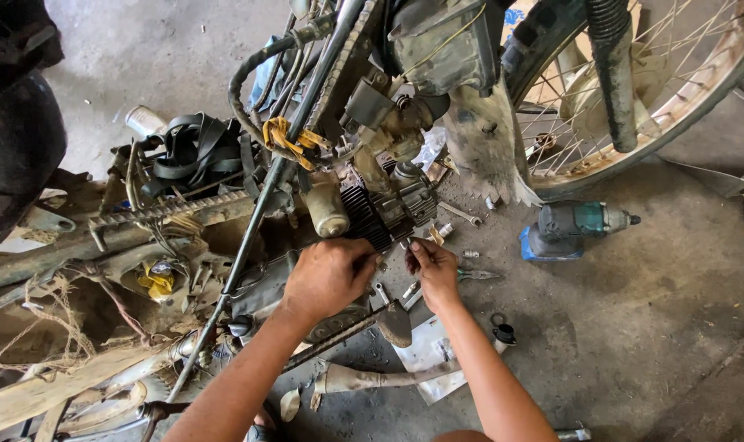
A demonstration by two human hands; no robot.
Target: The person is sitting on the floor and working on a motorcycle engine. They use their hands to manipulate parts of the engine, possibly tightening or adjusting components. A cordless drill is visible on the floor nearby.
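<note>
Grease-blackened, ribbed metal marks the finned engine cylinder (380, 214) at picture centre, its long axis running from 10 to 4 o'clock; left hand (329, 277) lies curled against its lower edge; right hand (433, 268) pinches a small part there; teal impact wrench (570, 229) rests on dusty concrete floor (634, 327) at 3 o'clock.

Our left hand (327, 277) and right hand (431, 270) meet below the finned metal engine cylinder (386, 214); the teal cordless impact wrench (570, 229) lies right, beneath the spoked motorcycle wheel (634, 90).
</note>
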